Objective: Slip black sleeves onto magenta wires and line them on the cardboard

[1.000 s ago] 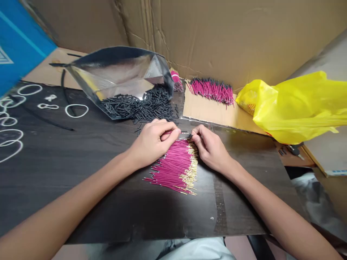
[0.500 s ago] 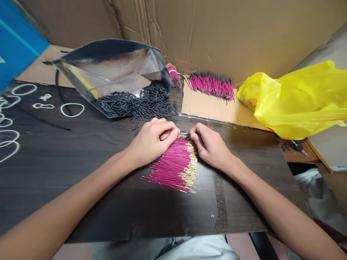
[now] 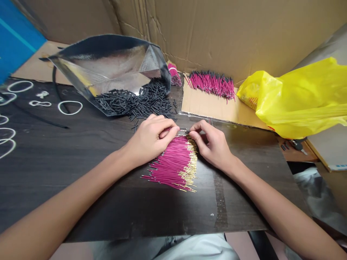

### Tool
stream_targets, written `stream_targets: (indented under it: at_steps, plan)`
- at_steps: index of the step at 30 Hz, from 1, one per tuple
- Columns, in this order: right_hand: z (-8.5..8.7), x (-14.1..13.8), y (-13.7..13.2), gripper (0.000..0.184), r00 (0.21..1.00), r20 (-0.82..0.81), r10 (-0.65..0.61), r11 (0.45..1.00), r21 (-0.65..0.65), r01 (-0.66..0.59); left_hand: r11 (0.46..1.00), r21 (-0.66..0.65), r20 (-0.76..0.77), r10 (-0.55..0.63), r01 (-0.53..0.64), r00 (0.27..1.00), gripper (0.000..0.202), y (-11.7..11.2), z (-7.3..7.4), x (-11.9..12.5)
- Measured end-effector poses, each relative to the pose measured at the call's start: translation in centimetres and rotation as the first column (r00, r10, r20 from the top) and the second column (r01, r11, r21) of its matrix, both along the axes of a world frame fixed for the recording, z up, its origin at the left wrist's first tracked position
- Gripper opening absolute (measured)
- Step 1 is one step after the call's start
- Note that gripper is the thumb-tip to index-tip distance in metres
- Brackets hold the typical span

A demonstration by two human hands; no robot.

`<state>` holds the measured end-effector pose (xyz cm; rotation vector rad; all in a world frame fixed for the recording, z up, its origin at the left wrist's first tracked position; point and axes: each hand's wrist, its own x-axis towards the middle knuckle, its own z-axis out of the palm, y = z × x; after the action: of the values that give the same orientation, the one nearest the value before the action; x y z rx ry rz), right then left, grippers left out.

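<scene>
A spread of magenta wires (image 3: pixel 173 159) with gold tips on the right lies on the dark table. My left hand (image 3: pixel 154 139) is closed over its far left part, thumb and fingers pinching a few magenta wires whose silvery ends point right. Facing it, my right hand (image 3: pixel 210 142) pinches a small black sleeve (image 3: pixel 187 133) at those ends; whether the sleeve is around a wire end I cannot tell. Beyond my left hand, many short black sleeves (image 3: pixel 151 101) spill from an open silver-lined bag (image 3: pixel 108 65).
Black-ended magenta wires (image 3: pixel 213 85) lie on a cardboard sheet (image 3: pixel 206 108) at the back. Beside them stand a banded wire bundle (image 3: pixel 174 74) and a yellow plastic bag (image 3: pixel 300 97). White rubber bands (image 3: pixel 69 112) lie at the left; a cardboard wall (image 3: pixel 217 32) closes the back.
My right hand's fingers have loosened slightly and shifted a little at the wire ends. My left hand keeps its pinch. The whole view has shifted slightly.
</scene>
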<state>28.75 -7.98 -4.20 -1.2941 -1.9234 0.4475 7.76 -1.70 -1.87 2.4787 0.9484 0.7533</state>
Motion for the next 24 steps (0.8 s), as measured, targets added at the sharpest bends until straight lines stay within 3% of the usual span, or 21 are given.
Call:
stream_targets:
  at_steps: [7, 15, 19, 24]
  plan:
    - [0.02, -0.06, 0.17, 0.011, 0.998, -0.054, 0.025, 1.000, -0.011, -0.025, 0.995, 0.081, -0.010, -0.053, 0.054, 0.999, 0.027, 0.26, -0.43, -0.09]
    - [-0.16, -0.01, 0.17, 0.011, 0.961, -0.274, 0.033, 0.995, -0.078, -0.056, 0.993, 0.033, 0.001, -0.111, 0.111, 0.994, 0.027, 0.03, -0.55, -0.04]
    - [-0.19, 0.02, 0.16, 0.012, 0.965, -0.259, 0.048, 0.997, -0.049, -0.063, 0.995, -0.004, 0.009, -0.104, 0.104, 0.995, 0.029, -0.07, -0.45, -0.02]
    - [-0.35, 0.22, 0.22, 0.008, 0.990, -0.124, 0.063, 0.997, 0.050, -0.058, 0.990, -0.115, -0.014, -0.086, 0.084, 0.996, 0.032, -0.14, -0.12, 0.00]
